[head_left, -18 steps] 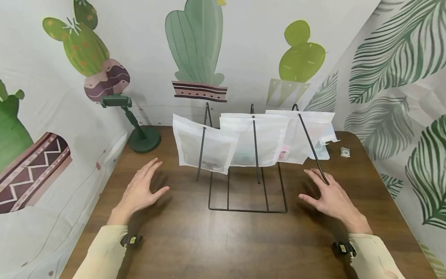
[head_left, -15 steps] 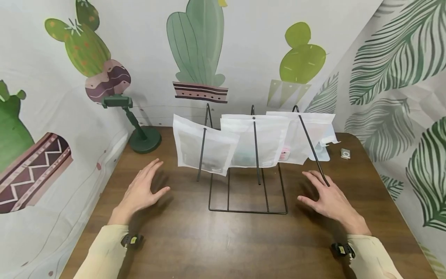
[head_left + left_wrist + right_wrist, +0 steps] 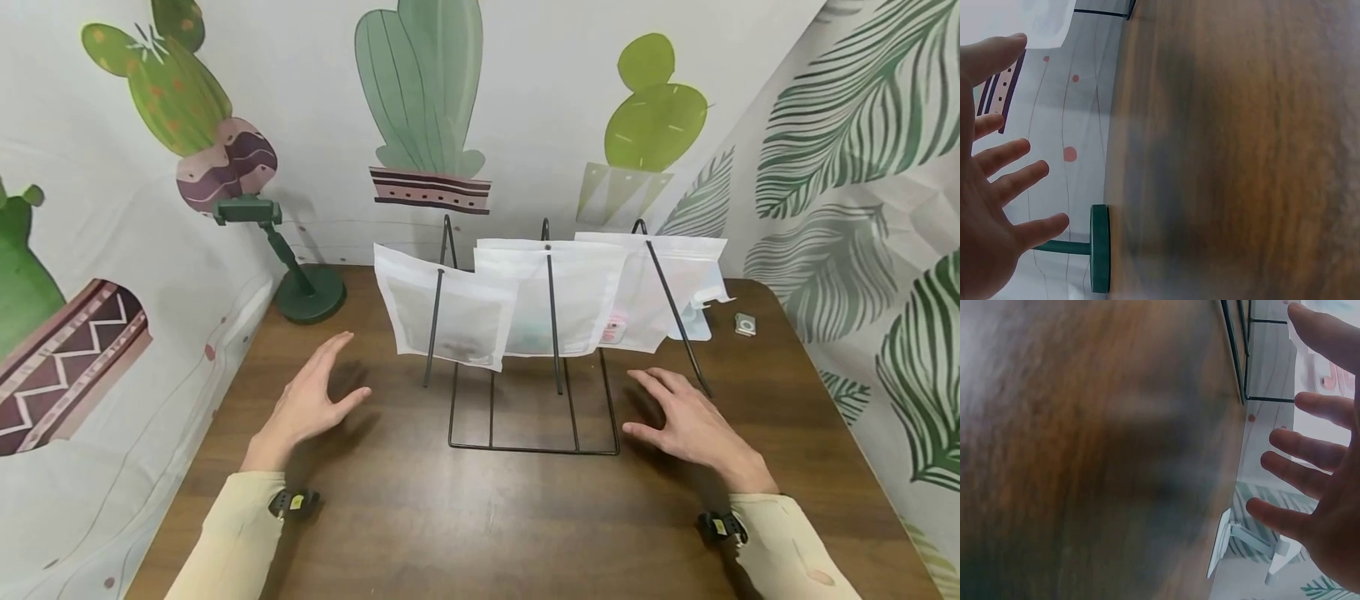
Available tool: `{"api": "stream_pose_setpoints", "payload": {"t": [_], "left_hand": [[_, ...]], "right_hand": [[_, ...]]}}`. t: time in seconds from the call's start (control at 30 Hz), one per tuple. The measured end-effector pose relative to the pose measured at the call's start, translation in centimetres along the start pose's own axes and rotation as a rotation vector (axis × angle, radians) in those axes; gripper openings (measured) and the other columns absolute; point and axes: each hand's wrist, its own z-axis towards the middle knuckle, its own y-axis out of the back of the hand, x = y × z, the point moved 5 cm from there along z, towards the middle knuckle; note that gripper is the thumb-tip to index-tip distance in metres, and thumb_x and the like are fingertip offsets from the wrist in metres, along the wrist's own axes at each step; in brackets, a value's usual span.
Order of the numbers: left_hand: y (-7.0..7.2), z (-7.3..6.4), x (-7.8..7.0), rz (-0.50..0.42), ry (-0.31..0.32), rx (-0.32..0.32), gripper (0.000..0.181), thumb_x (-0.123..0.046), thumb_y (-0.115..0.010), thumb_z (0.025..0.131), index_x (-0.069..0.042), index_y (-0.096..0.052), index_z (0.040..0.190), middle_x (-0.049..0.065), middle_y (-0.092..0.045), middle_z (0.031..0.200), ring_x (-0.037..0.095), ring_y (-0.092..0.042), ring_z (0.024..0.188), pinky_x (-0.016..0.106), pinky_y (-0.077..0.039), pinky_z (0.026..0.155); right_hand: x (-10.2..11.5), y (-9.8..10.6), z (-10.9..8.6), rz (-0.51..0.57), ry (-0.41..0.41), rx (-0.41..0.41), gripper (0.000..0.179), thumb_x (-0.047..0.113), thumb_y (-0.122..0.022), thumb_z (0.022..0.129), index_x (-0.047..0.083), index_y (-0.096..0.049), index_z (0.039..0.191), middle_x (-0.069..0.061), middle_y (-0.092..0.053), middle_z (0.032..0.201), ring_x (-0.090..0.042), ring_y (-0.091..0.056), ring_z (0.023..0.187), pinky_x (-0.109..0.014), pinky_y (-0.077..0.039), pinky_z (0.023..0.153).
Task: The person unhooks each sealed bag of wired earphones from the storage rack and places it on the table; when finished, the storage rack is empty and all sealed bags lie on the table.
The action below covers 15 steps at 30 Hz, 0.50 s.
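A black wire rack stands mid-table with three long prongs. On each prong hangs a white zip pouch: a left pouch, a middle pouch and a right pouch, which shows a pink patch low down. My left hand hovers left of the rack, fingers spread apart and holding nothing; the left wrist view shows this same left hand above table level. To the rack's right, my right hand is held near the right prong's tip, its fingers extended and bare of any object.
A dark green phone stand is at the back left of the wooden table. Behind the right pouch a light blue stand partly shows. A small silver clip-on player lies near the back right corner. A cactus-print cloth hangs behind.
My right hand has shifted left, closer to the rack and out from under the right prong's tip. The left hand has come slightly to the right. The pouches stay hanging.
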Motion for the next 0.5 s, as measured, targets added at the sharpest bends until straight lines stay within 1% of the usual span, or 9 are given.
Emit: {"api": "stream_pose_setpoints", "payload": {"t": [0.13,0.37,0.5], "left_hand": [[-0.07,0.23,-0.12,-0.009,0.0,-0.005,0.089,-0.053,-0.07,0.084,-0.03,-0.021,0.155,0.002,-0.028,0.159,0.032,-0.036,0.141,0.065,-0.044,0.093],[-0.05,0.65,-0.5,-0.047,-0.027,-0.028,0.087,-0.048,-0.073,0.083,-0.023,-0.028,0.153,0.004,-0.034,0.156,0.031,-0.038,0.14,0.058,-0.041,0.101],[0.1,1.0,-0.78,-0.078,-0.038,-0.044,0.086,-0.044,-0.075,0.082,-0.021,-0.03,0.152,0.004,-0.036,0.155,0.03,-0.037,0.14,0.056,-0.039,0.105]], "right_hand": [[0.16,-0.23,0.19,-0.002,0.0,0.014,0.083,0.056,-0.075,0.078,0.015,-0.046,0.143,-0.017,-0.047,0.139,-0.039,-0.044,0.126,-0.062,-0.041,0.096],[0.57,-0.66,0.32,0.0,0.026,0.033,0.083,0.056,-0.074,0.078,0.013,-0.046,0.143,-0.017,-0.047,0.139,-0.041,-0.044,0.126,-0.062,-0.043,0.096],[0.68,-0.96,0.2,-0.006,0.034,0.044,0.083,0.055,-0.075,0.078,0.013,-0.046,0.143,-0.016,-0.048,0.138,-0.04,-0.045,0.125,-0.06,-0.044,0.096]]}}
